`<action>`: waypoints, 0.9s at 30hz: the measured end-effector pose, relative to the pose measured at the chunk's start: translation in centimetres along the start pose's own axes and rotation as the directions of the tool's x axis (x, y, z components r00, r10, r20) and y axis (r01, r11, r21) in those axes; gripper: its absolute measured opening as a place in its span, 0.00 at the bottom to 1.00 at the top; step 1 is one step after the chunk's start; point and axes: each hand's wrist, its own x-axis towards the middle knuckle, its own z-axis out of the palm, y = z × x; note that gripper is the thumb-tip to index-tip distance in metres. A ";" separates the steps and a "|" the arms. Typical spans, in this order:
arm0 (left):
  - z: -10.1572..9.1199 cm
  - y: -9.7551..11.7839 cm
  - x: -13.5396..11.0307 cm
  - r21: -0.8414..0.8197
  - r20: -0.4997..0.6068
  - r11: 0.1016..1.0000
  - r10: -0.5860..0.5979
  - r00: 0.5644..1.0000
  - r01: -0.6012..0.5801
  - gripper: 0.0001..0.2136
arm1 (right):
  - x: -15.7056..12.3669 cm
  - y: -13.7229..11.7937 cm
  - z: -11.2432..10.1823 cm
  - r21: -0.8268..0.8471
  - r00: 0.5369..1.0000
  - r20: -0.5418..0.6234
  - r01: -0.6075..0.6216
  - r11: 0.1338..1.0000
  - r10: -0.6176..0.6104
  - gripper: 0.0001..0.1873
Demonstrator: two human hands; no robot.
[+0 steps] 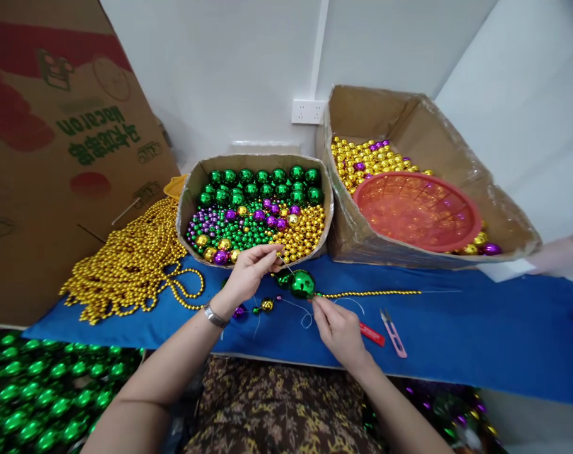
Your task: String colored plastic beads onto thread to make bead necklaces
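Note:
My left hand point(258, 268), with a metal-banded watch point(214, 316) at the wrist, is closed in a pinch on a thin pale thread. From its fingertips the thread runs down to a large shiny green bead point(302, 284). My right hand point(338, 328) pinches the bead strand just right of that bead. Past those fingers, a row of small gold beads point(374, 294) lies rightward, ending in bare thread point(442, 291). Below my left hand, more strung beads rest on the blue cloth, among them a gold bead point(266, 304) and a purple bead point(239, 311).
A divided carton point(185, 217) holds green, purple and gold beads. Behind right, a larger box point(376, 246) contains gold beads and a red basket point(418, 211). Pink snips point(394, 334) and a red tool point(372, 334) lie right. Gold bead strings point(130, 258) heap at left.

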 end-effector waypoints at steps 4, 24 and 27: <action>0.1 -0.3 -0.7 0.277 0.079 0.949 0.136 0.988 -0.153 0.17 | -0.2 0.3 0.5 -0.042 1.000 0.004 0.003 0.999 -0.002 0.15; 1.1 -2.7 -2.8 0.434 0.283 0.887 0.034 0.958 -0.160 0.11 | -2.2 2.2 2.7 0.127 0.939 0.342 -0.087 0.988 0.039 0.12; 0.9 -3.6 -3.1 0.554 0.295 0.816 -0.009 0.955 -0.164 0.11 | -2.8 3.2 2.5 -0.007 0.909 0.414 -0.039 0.999 0.039 0.10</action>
